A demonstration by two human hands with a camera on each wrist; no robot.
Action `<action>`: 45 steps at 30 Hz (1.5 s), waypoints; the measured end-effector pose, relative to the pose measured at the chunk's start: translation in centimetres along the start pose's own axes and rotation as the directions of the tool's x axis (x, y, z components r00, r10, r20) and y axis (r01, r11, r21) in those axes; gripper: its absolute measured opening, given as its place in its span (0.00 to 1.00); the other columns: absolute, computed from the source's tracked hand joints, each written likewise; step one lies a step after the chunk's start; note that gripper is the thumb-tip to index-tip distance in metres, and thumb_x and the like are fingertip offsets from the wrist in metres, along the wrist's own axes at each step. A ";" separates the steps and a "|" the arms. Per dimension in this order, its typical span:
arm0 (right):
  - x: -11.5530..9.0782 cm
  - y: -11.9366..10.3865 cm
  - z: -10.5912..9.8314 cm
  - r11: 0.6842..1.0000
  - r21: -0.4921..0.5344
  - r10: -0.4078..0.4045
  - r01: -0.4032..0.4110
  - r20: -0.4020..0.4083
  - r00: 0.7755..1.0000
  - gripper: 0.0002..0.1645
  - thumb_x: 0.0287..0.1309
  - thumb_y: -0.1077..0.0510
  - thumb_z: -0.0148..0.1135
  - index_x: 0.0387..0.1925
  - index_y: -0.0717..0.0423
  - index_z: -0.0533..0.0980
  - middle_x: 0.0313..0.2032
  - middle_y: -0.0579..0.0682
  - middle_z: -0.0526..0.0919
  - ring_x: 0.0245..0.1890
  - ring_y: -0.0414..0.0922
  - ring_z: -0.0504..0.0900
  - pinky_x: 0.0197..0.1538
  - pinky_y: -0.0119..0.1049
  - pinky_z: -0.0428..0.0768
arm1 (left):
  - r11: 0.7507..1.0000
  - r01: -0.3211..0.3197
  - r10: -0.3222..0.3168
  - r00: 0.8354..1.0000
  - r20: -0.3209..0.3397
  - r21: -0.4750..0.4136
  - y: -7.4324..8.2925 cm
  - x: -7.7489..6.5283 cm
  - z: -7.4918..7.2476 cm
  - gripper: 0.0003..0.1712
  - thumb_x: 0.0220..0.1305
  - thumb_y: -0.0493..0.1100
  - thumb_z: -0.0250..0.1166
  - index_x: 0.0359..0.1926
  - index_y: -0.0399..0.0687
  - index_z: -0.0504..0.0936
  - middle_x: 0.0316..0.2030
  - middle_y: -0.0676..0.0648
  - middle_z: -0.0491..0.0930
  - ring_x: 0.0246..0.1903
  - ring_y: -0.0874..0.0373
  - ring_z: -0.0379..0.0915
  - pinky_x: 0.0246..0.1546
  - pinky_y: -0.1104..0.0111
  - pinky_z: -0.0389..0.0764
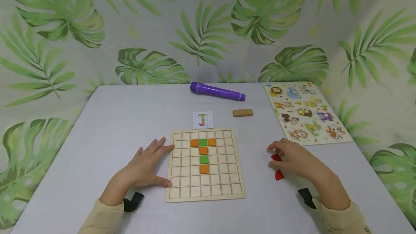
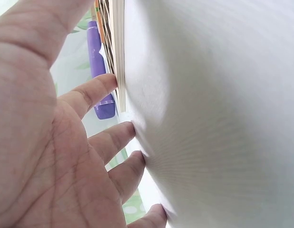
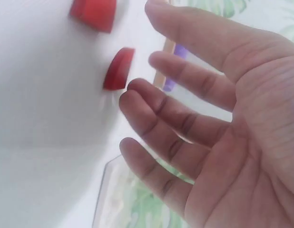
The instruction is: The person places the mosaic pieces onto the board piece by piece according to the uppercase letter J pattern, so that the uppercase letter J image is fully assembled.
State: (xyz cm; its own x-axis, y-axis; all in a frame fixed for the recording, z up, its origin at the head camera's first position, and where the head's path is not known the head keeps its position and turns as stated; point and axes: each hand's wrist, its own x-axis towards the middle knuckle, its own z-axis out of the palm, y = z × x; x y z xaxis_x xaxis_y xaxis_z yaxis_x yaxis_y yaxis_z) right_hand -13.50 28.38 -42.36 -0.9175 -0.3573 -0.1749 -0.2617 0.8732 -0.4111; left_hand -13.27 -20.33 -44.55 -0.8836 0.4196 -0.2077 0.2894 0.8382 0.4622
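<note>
A wooden grid board [image 1: 224, 189] lies on the table with orange and green square tiles [image 1: 203, 159] set in a T shape. My left hand [image 1: 143, 167] spreads its fingers at the board's left edge, thumb and index finger touching it. In the left wrist view the other fingertips [image 2: 137, 154] rest on the table. To the right of the board, my right hand [image 1: 297, 158] hovers over two red quarter-round pieces, one [image 1: 279, 175] nearer the front and one [image 1: 276, 157] partly under the fingers. The right wrist view shows both red pieces [image 3: 119, 69] apart from the loosely bent fingers.
Behind the board lies a small pattern card [image 1: 203, 119] showing a similar figure with a red base. A wooden block [image 1: 242, 113] and a purple toy microphone [image 1: 217, 91] lie farther back. An animal puzzle board [image 1: 305, 113] occupies the back right corner.
</note>
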 end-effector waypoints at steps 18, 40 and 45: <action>0.2 0.7 0.1 0.998 0.034 -0.049 0.050 -0.013 0.999 0.09 0.60 0.61 0.77 0.42 0.56 0.86 0.37 0.43 0.85 0.39 0.39 0.84 0.45 0.36 0.88 | 1.000 -0.011 0.011 1.000 -0.002 -0.002 0.4 -0.1 -0.3 0.70 0.40 0.70 0.86 0.82 0.60 0.64 0.86 0.37 0.49 0.84 0.29 0.44 0.76 0.22 0.47; 0.8 0.5 0.2 0.998 0.057 -0.018 0.019 -0.027 0.999 0.15 0.58 0.55 0.81 0.45 0.54 0.87 0.41 0.43 0.87 0.44 0.42 0.85 0.51 0.44 0.89 | 1.000 0.001 -0.001 1.000 0.008 0.003 0.3 -0.1 -0.2 0.70 0.39 0.70 0.86 0.82 0.60 0.63 0.86 0.37 0.49 0.85 0.30 0.43 0.76 0.22 0.47; 0.7 0.4 0.3 0.998 0.051 -0.021 0.023 -0.032 0.999 0.13 0.57 0.54 0.81 0.42 0.53 0.88 0.40 0.43 0.87 0.42 0.42 0.84 0.49 0.42 0.88 | 1.000 -0.001 0.001 1.000 0.013 -0.004 0.4 -0.2 -0.2 0.70 0.39 0.69 0.86 0.82 0.60 0.63 0.86 0.37 0.49 0.85 0.30 0.43 0.76 0.22 0.47</action>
State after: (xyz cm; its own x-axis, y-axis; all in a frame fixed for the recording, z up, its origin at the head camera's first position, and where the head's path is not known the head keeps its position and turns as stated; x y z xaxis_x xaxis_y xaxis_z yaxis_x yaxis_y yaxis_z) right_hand -14.17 28.40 -42.97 -0.9207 -0.3652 -0.1376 -0.2669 0.8466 -0.4605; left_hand -13.08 -20.10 -44.17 -0.8785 0.4250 -0.2179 0.2891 0.8364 0.4658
